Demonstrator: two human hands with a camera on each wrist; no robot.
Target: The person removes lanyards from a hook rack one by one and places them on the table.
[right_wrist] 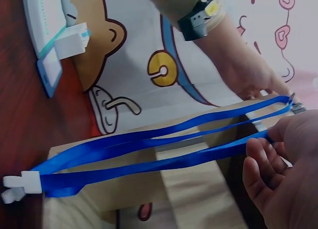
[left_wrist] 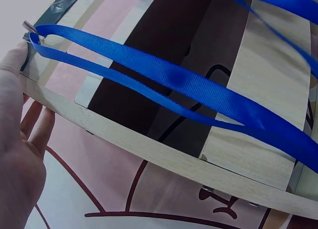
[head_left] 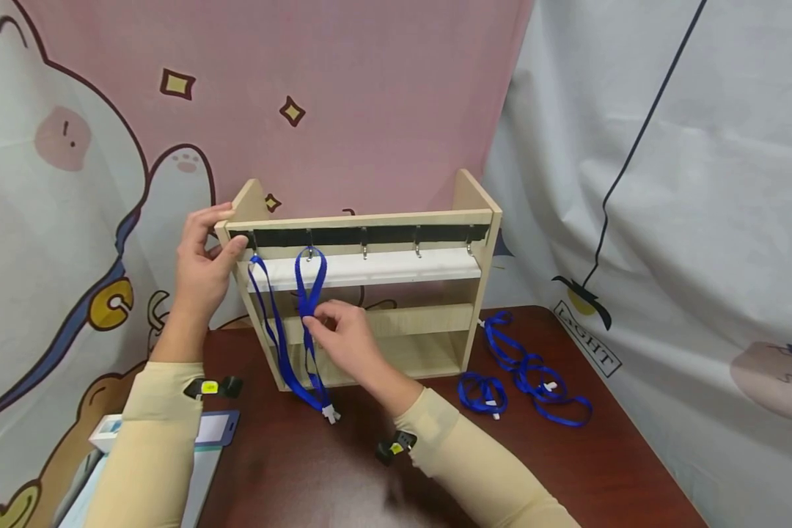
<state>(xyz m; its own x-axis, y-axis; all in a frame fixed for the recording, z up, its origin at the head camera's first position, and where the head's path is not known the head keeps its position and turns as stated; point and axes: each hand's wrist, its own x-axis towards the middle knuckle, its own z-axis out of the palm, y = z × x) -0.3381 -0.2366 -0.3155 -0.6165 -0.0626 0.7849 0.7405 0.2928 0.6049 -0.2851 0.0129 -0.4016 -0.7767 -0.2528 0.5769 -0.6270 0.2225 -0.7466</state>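
Head view: wooden rack (head_left: 402,320) standing on a dark red-brown table (head_left: 290,469). Black strip (head_left: 336,236) along its upper front carries a row of five metal hooks. Left hand (head_left: 203,260) grips the rack's upper left corner, thumb on the front, fingers round the outer side. Right hand (head_left: 343,337) pinches the second blue lanyard (head_left: 309,297) partway down, below its loop. That loop is at the second hook from the left; can't tell if it's seated. First blue lanyard (head_left: 289,376) hangs from the leftmost hook; left wrist view shows its strap round the metal. Lower ends come together at white plastic clips (head_left: 331,415) in front of the rack; which clip belongs to which strap, can't tell. White ledge (head_left: 383,270) runs behind the straps. Right of the rack, on the table: small coiled blue lanyard (head_left: 482,405), just beside a longer blue lanyard tangle (head_left: 507,359). Left side: white box (head_left: 105,429) near a blue-framed badge holder (head_left: 227,433). Pink cartoon backdrop (head_left: 383,110) behind.
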